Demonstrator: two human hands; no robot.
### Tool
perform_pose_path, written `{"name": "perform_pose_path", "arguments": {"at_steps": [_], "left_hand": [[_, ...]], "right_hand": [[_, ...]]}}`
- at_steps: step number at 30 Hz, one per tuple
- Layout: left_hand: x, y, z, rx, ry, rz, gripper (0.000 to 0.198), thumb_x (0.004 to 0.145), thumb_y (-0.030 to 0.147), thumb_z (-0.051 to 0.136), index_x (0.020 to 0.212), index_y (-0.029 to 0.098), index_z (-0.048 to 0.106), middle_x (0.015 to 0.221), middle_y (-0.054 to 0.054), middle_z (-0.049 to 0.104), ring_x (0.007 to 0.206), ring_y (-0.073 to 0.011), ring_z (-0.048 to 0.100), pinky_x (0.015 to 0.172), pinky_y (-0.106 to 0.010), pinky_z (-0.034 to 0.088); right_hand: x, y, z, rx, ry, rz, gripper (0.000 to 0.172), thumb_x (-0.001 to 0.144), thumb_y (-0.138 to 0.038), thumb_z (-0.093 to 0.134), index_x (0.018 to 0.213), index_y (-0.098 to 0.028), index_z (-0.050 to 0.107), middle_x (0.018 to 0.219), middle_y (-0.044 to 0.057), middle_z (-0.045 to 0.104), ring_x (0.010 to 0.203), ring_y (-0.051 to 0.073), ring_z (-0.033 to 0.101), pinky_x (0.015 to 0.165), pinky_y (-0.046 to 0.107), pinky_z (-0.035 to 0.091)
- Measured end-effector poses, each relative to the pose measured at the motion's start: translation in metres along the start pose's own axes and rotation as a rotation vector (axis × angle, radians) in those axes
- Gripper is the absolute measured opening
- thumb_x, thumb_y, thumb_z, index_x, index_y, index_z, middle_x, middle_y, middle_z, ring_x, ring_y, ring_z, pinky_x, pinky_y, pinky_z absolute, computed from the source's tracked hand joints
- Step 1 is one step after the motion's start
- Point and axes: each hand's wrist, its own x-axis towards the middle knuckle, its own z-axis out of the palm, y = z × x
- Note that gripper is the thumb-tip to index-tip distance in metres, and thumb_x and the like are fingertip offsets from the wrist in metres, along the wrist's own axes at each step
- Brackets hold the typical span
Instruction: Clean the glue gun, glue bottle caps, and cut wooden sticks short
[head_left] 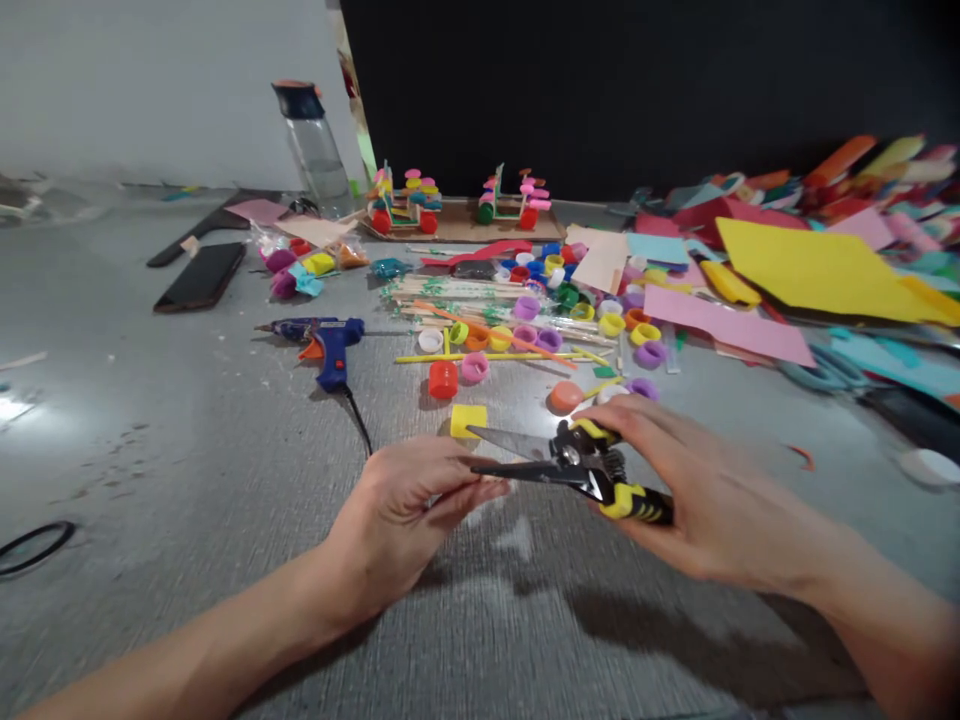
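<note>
From my remote seat I had the right hand [697,490] gripping the yellow-and-black handles of the scissors [574,455], whose blades stood apart and pointed left over the near middle of the worktop [225,440]. The left hand [409,510] had its fingers curled in by the lower blade's tip; they hid whatever lay between them, so I could not tell whether it gripped anything. One yellow cap [468,418] sat just beyond the blades, the upper tip overlapping it in my view, and one red cap [443,380] stood a little behind that. Farther back, loose caps and wooden sticks [465,290] crowded the middle; they overlapped too much for me to count. To the left I counted one blue glue gun [337,350], its cord running down behind the left hand, one dark phone [201,277], one water bottle [319,155] and, nearer me, one black loop [37,545]. Two small model carts stood at the back on a piece of cardboard [457,231]. On the right, one large yellow sheet [825,270] lay among paper scraps, with one pair of blue-handled scissors [821,372] lying in front of it, well clear of the blades I held.
</note>
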Motion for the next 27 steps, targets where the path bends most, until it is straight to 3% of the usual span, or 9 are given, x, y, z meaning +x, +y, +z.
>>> {"name": "perform_pose_path", "arguments": {"at_steps": [9, 15, 22, 27], "left_hand": [[-0.001, -0.004, 0.002, 0.071, -0.007, 0.044, 0.018, 0.096, 0.017, 0.063, 0.083, 0.018, 0.075, 0.083, -0.003, 0.078, 0.073, -0.0139, 0.069, 0.067, -0.024, 0.050], [-0.001, -0.005, 0.000, 0.112, -0.017, 0.105, 0.015, 0.094, 0.011, 0.062, 0.094, 0.021, 0.074, 0.085, -0.002, 0.079, 0.078, -0.0155, 0.070, 0.070, -0.026, 0.052], [-0.001, -0.003, 0.001, 0.068, -0.073, 0.060, 0.013, 0.095, 0.013, 0.063, 0.090, 0.016, 0.075, 0.076, -0.002, 0.074, 0.069, -0.0128, 0.067, 0.064, -0.023, 0.048], [0.002, -0.003, -0.001, -0.018, -0.087, -0.050, 0.020, 0.098, 0.018, 0.061, 0.085, 0.015, 0.076, 0.078, -0.004, 0.077, 0.069, -0.0132, 0.070, 0.066, -0.022, 0.050]], "right_hand": [[-0.005, 0.003, 0.004, 0.010, -0.005, 0.002, 0.053, 0.085, -0.033, 0.063, 0.133, -0.019, 0.047, 0.133, 0.019, 0.062, 0.120, 0.036, 0.062, 0.094, 0.049, 0.056], [-0.007, 0.002, 0.006, 0.029, -0.008, 0.000, 0.049, 0.080, -0.027, 0.064, 0.126, -0.020, 0.051, 0.125, 0.017, 0.066, 0.110, 0.035, 0.066, 0.086, 0.046, 0.057], [-0.011, 0.008, 0.012, -0.060, 0.030, -0.031, 0.026, 0.079, -0.017, 0.053, 0.105, -0.022, 0.052, 0.091, 0.011, 0.071, 0.072, 0.027, 0.068, 0.058, 0.038, 0.052], [-0.011, 0.010, 0.008, 0.004, 0.013, 0.019, 0.039, 0.084, -0.026, 0.058, 0.121, -0.022, 0.046, 0.108, 0.013, 0.069, 0.089, 0.028, 0.070, 0.069, 0.037, 0.057]]}}
